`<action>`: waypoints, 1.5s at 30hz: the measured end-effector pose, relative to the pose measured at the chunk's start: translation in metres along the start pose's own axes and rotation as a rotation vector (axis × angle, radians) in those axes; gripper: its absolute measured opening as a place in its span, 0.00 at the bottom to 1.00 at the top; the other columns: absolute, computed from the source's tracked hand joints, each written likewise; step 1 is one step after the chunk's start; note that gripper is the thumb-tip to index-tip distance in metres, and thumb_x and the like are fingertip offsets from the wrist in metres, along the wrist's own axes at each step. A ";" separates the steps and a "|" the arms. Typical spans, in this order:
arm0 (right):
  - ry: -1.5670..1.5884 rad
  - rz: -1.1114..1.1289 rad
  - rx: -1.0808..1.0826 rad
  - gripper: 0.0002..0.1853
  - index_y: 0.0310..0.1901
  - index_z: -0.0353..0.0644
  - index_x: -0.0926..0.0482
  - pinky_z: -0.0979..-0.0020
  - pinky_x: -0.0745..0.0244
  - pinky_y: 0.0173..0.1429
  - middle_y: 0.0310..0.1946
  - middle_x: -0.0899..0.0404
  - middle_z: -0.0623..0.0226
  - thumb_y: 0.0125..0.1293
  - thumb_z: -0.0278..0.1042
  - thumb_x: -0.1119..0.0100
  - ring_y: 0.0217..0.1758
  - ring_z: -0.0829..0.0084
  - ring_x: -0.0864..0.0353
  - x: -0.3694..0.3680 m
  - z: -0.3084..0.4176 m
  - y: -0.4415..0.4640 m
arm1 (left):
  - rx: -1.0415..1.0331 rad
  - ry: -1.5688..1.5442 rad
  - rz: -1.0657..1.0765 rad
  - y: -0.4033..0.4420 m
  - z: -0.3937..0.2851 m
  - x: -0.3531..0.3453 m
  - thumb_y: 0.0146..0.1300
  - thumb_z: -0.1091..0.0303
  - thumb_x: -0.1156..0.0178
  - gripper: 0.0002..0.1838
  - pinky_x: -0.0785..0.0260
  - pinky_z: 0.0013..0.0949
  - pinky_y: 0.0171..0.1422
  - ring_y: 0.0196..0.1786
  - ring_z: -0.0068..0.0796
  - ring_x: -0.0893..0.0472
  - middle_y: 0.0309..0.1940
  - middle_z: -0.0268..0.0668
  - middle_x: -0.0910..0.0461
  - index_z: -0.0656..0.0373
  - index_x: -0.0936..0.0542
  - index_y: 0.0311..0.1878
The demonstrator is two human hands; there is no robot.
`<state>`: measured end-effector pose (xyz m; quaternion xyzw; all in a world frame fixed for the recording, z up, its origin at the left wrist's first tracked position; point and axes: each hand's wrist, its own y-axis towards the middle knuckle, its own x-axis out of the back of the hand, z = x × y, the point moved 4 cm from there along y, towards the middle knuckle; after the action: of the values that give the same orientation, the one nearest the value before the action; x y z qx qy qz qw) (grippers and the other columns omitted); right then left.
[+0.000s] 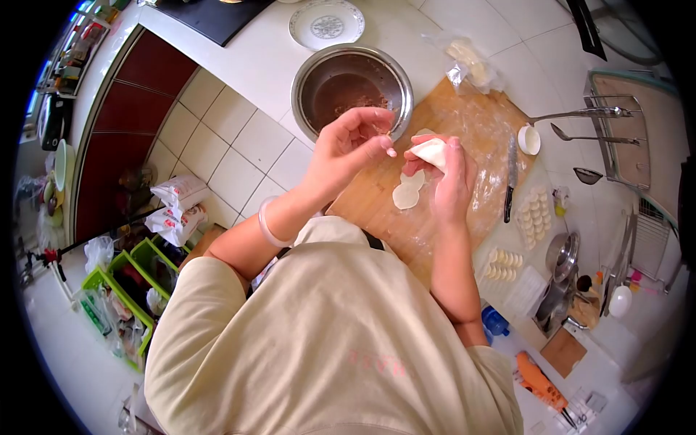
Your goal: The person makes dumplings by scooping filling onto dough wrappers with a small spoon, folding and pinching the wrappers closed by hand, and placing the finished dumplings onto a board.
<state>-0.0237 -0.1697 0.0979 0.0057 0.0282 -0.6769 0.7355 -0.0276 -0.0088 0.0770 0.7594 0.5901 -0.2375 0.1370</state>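
"Dough wrapper [431,152] first: where is it?"

"Above the cutting board [362,199], folded over and clamped between the fingers and thumb of the right hand [453,170]."

"And the left hand [348,141]?"

"Near the wrapper, over the board's left side, its fingers curled toward the thumb. I can't tell whether the tips close on anything; there may be a brownish scrap there, but it's too small to be sure."

"What lies on the board?"

"Flat pale rounds [406,196], some overlapping, below the hands (the wood around them looks dusted with white)."

"And around it?"

"Just beside the board's far left side is a metal bowl [299,98] with brownish stuff [362,100] inside. A patterned plate [326,26] sits beyond that, on the same surface [261,80]. A clear plastic bag [464,64] with something pale in it is at the board's far end. Along the board's right edge are a black-handled knife [510,177] and a small white cup [529,140]; farther down that side, shaped dumplings [504,264] rest in rows."
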 end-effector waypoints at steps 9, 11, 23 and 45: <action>0.425 0.077 -0.318 0.21 0.41 0.37 0.22 0.72 0.28 0.47 0.37 0.20 0.66 0.74 0.47 0.57 0.43 0.76 0.22 -0.025 -0.051 -0.002 | -0.010 0.004 0.192 0.018 0.053 -0.005 0.72 0.55 0.51 0.23 0.37 0.30 0.62 0.59 0.24 0.31 0.57 0.34 0.29 0.60 0.30 0.63; 0.407 0.013 -0.306 0.19 0.47 0.37 0.23 0.71 0.30 0.54 0.44 0.21 0.67 0.74 0.45 0.58 0.49 0.76 0.24 -0.026 -0.052 -0.003 | 0.025 -0.078 0.192 0.020 0.057 -0.004 0.72 0.58 0.53 0.20 0.40 0.32 0.65 0.62 0.26 0.32 0.58 0.36 0.28 0.61 0.26 0.59; 0.234 0.057 -0.116 0.18 0.50 0.36 0.26 0.71 0.35 0.59 0.47 0.24 0.66 0.72 0.40 0.61 0.53 0.76 0.27 -0.022 -0.046 -0.001 | -0.203 0.067 0.179 0.030 0.052 -0.013 0.67 0.68 0.61 0.19 0.45 0.38 0.69 0.66 0.35 0.34 0.66 0.43 0.33 0.66 0.19 0.45; -0.401 -0.177 0.144 0.23 0.34 0.33 0.20 0.69 0.26 0.42 0.34 0.19 0.60 0.71 0.40 0.65 0.39 0.70 0.19 -0.015 -0.036 -0.007 | -0.722 0.267 -0.028 0.032 0.042 -0.045 0.63 0.76 0.52 0.06 0.36 0.48 0.64 0.60 0.53 0.27 0.46 0.47 0.22 0.69 0.26 0.35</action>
<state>-0.0335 -0.1540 0.0633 -0.0790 -0.1666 -0.7265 0.6619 -0.0132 -0.0747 0.0627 0.6783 0.6588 0.0845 0.3142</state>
